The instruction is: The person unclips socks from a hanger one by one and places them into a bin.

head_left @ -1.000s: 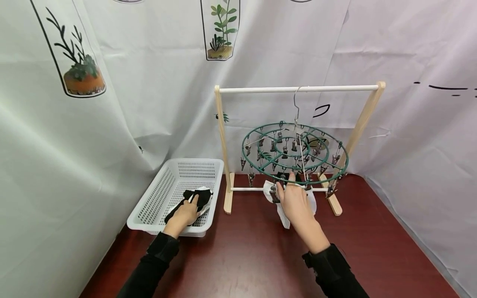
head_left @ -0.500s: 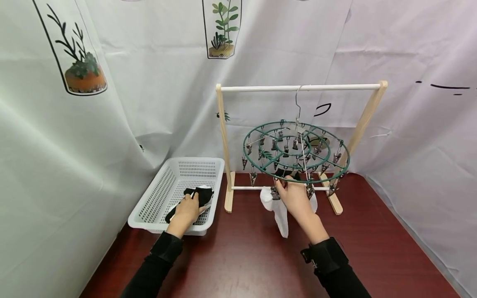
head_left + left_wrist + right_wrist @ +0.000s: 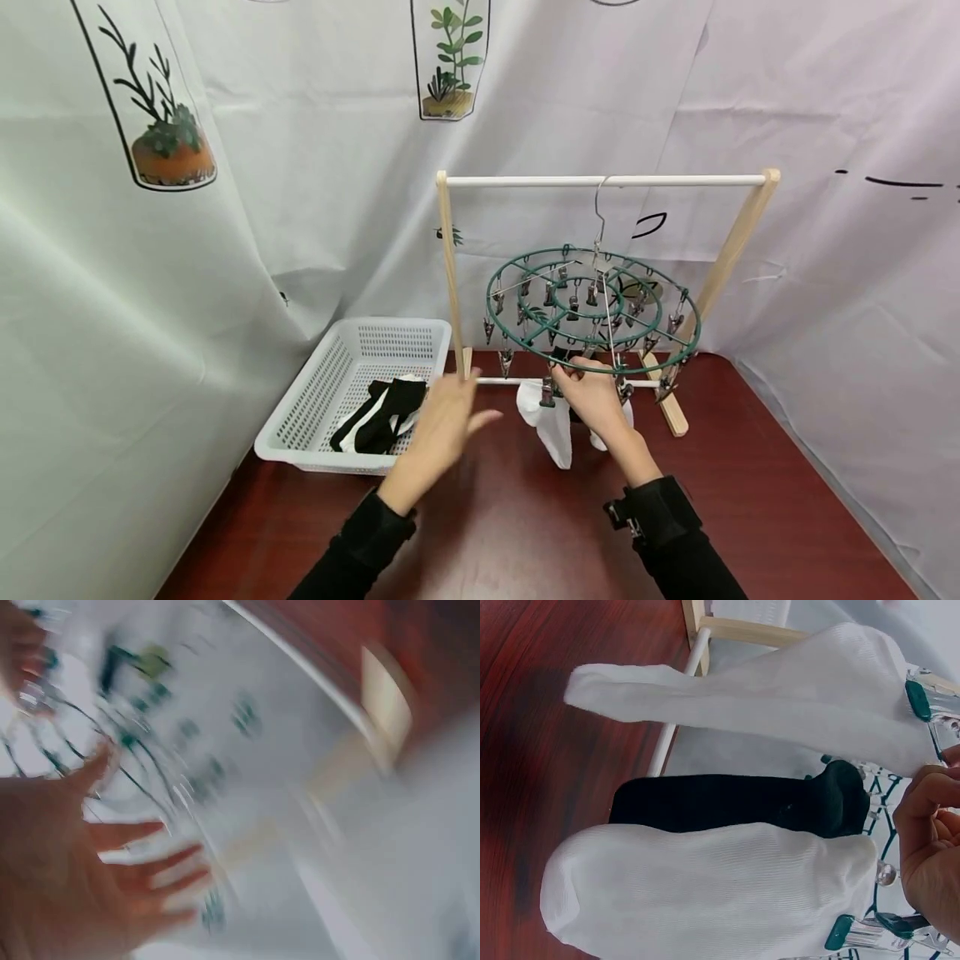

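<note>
A round green clip hanger carries several metal clips and hangs from the rack's top bar. At its front edge, my right hand pinches the open end of a white sock, beside the clip that bites it. Below in the right wrist view hang a black sock and another white sock, its corner in a clip. My left hand, fingers spread and holding nothing, is in the air between the basket and the hanger. Its wrist view is blurred.
A white plastic basket stands at the left, with black and white socks inside. The rack has wooden legs and a low white crossbar. Everything stands on a dark red table, with a printed curtain behind.
My left hand has come up off the socks in the basket and moved right toward the hanger. The right hand keeps near the front rim, while the white sock there shifts slightly left.
</note>
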Motion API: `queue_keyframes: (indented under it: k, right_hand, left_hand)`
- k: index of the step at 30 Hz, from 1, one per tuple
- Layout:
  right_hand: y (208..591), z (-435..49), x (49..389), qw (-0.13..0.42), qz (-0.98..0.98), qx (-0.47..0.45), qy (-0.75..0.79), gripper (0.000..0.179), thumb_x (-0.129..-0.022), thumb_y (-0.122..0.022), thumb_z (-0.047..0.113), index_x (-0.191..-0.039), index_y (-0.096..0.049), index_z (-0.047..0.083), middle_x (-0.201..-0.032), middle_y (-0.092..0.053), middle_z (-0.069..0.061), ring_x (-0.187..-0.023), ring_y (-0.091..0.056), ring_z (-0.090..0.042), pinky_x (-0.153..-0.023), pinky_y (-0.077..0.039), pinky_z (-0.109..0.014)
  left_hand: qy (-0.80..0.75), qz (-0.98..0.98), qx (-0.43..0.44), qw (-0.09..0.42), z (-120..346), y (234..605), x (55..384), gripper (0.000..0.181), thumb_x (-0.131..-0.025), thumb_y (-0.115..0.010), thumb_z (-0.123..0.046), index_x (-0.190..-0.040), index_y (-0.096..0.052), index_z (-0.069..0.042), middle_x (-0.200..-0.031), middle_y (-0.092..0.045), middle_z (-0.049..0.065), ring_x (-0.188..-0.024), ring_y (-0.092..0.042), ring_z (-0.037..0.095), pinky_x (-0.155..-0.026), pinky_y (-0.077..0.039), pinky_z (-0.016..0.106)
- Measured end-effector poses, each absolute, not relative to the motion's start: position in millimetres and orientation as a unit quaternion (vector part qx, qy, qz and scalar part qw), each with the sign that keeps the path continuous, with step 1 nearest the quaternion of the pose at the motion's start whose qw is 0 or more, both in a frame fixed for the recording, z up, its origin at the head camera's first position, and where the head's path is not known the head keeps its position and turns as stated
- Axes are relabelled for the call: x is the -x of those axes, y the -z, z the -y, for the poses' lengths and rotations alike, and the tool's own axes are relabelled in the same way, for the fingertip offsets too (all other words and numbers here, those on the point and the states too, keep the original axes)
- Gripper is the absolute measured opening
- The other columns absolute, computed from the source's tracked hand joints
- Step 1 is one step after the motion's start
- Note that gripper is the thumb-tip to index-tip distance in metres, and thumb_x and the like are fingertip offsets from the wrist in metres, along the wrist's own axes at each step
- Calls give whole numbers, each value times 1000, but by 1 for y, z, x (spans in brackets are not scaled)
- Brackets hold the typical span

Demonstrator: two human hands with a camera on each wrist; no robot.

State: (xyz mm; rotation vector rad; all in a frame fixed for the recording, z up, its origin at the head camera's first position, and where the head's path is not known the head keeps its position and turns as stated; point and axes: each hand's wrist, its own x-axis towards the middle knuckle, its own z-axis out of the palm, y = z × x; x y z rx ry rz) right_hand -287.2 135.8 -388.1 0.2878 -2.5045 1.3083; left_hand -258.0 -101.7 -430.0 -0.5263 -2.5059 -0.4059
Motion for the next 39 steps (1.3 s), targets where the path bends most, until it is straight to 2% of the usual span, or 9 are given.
queue_keyframes:
  k: [4, 5, 8, 12, 14, 16, 23, 31, 39]
  right_hand:
    - [389, -138, 288, 176, 862, -119, -460, 38, -99, -62, 18, -65, -47, 11, -53, -37, 4, -47, -34, -13, -49, -30, -26]
    - [389, -138, 287, 175, 860, -120, -464, 38, -99, -62, 19, -65, -47, 11, -52, -38, 4, -47, -36, -13, -48, -31, -26]
    - [389, -139, 286, 154, 858, -113, -477, 38, -100, -61, 21, -65, -47, 12, -52, -37, 5, -47, -38, -13, -48, -33, -26]
    - [388, -141, 285, 133, 871, -97, -464, 37, -99, -58, 27, -68, -50, 9, -53, -37, 3, -47, -35, -13, -49, -32, -27]
    - [388, -143, 286, 134, 874, -90, -459, 32, -98, -59, 27, -75, -59, 5, -56, -42, 4, -49, -38, -12, -51, -35, -27]
    - [387, -146, 287, 141, 874, -93, -455, 35, -98, -60, 25, -73, -57, 1, -57, -39, 3, -49, -34, -11, -52, -33, -27]
    - [390, -155, 290, 131, 840, -123, -511, 47, -98, -60, 13, -58, -35, 14, -54, -24, 7, -49, -20, -8, -53, -25, -25]
    - [394, -158, 290, 111, 826, -115, -541, 43, -100, -60, 22, -62, -43, 13, -55, -28, 7, -51, -28, -11, -54, -30, -28]
    - [394, -160, 288, 127, 846, -123, -503, 39, -101, -57, 16, -64, -48, 9, -55, -29, 7, -50, -27, -9, -53, -29, -27]
  left_hand:
    - [432, 859, 263, 81, 61, 443, 266, 84, -95, -71, -39, -155, -30, 2, -151, -44, 24, -140, -41, 37, -113, -35, 52]
    - [483, 835, 259, 42, 53, 448, 270, 79, -98, -69, -36, -155, -29, 0, -153, -42, 21, -142, -39, 34, -114, -33, 51]
    - [591, 764, 259, -12, 38, 463, 280, 51, -101, -64, -22, -142, -48, 4, -137, -58, 20, -124, -56, 25, -104, -45, 43]
    - [659, 712, 240, -23, 34, 473, 284, 25, -103, -59, -12, -112, -66, 11, -97, -71, 15, -84, -65, 10, -76, -54, 28]
    - [674, 702, 229, -19, 35, 473, 285, 26, -104, -58, -12, -109, -66, 13, -88, -70, 9, -74, -63, 5, -68, -52, 23]
    - [682, 698, 214, -25, 36, 472, 284, 29, -104, -56, -13, -111, -65, 13, -83, -67, 2, -69, -60, 4, -63, -49, 21]
    - [696, 690, 196, -40, 34, 468, 280, 37, -109, -49, -22, -119, -62, 11, -78, -56, -5, -67, -50, 4, -60, -43, 18]
    - [693, 694, 196, -31, 30, 468, 282, 39, -109, -47, -23, -122, -62, 11, -79, -57, -5, -68, -50, 5, -59, -41, 18]
    - [688, 698, 199, -30, 28, 468, 283, 40, -110, -45, -22, -125, -62, 11, -79, -58, -5, -67, -50, 3, -58, -41, 17]
